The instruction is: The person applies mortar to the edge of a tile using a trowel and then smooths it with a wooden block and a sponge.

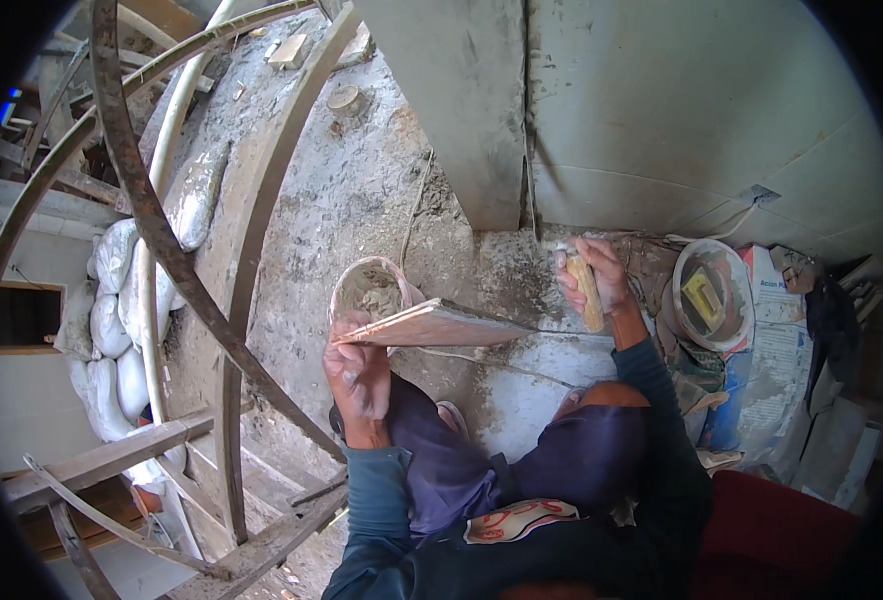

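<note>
Extending rightward from left grip (359, 372), board (441, 327), tan handle (585, 292) inside right grip (599, 274)

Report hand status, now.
Left hand holding flat board. Right hand gripping yellowish handle. Bucket partly hidden behind board.

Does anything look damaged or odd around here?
Two spots look unfinished. A pale cable runs to a rough grey patch on the paler wall, and the floor looks coarse and blotchy, with dark stains among lighter areas.
</note>
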Available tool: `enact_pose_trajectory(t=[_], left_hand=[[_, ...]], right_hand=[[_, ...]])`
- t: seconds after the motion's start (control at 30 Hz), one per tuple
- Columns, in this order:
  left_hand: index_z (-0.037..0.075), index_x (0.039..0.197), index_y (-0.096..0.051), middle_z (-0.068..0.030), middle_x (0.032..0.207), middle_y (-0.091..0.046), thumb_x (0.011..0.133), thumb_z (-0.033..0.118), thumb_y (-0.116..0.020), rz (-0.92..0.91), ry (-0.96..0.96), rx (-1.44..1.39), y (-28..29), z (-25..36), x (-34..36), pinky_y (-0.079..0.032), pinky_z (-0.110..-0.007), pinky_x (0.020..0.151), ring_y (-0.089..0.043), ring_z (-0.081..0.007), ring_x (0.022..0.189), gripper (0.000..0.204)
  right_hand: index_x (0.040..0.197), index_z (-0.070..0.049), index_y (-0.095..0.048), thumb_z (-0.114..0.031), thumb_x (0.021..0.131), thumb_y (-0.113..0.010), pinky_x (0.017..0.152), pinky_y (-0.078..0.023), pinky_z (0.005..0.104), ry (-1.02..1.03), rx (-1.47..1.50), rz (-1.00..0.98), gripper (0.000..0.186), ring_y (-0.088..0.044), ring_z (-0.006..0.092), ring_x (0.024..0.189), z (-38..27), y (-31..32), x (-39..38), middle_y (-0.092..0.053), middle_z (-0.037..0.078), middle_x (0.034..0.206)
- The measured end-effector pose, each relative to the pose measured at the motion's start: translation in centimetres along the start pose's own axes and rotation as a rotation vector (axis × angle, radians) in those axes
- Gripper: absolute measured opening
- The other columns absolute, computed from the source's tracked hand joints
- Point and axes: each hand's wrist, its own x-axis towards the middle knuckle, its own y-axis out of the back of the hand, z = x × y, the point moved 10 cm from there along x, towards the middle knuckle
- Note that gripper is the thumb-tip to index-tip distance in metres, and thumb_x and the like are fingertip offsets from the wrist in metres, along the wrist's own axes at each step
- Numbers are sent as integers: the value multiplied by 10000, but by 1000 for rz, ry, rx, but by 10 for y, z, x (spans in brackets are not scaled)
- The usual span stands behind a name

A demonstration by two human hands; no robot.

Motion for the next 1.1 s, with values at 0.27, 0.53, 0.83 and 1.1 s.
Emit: enact_pose_trajectory(t=[0.27, 0.53, 0.83, 1.1], left_hand=[[36, 1081, -584, -87, 1174, -608, 923, 279, -659, 93, 81, 111, 15, -21, 4, -400, -441, 1028, -565, -207, 1112, 299], [96, 825, -502, -36, 1020, -599, 930, 7, -539, 276, 202, 33, -11, -2, 16, -390, -355, 988, -534, -160, 1024, 142], [61, 960, -539, -11, 944, -556, 945, 69, -555, 312, 262, 28, -116, 135, 8, -410, -301, 928, -520, -119, 926, 24], [48, 1092, -560, -34, 1043, -618, 977, 193, -582, 211, 201, 11, -227, 304, 14, -428, -333, 952, -566, -136, 998, 186]], right_hand=[[912, -9, -560, -349, 939, -550, 409, -398, 246, -112, -159, 196, 341, -515, 126, 474, -37, 27, -76, -552, 68, 676], [920, 3, -604, -235, 824, -694, 626, -448, 381, -46, -1450, 306, 271, -579, 264, 651, -204, -78, -96, -596, 160, 735], [1065, -6, -601, -256, 834, -678, 837, -473, 504, 63, -1663, 404, 349, -594, 445, 990, -265, -168, -106, -642, 250, 1029], [954, 10, -612, -239, 835, -694, 686, -477, 484, 295, -1452, 385, 288, -606, 458, 786, -457, -387, -141, -635, 245, 822]])
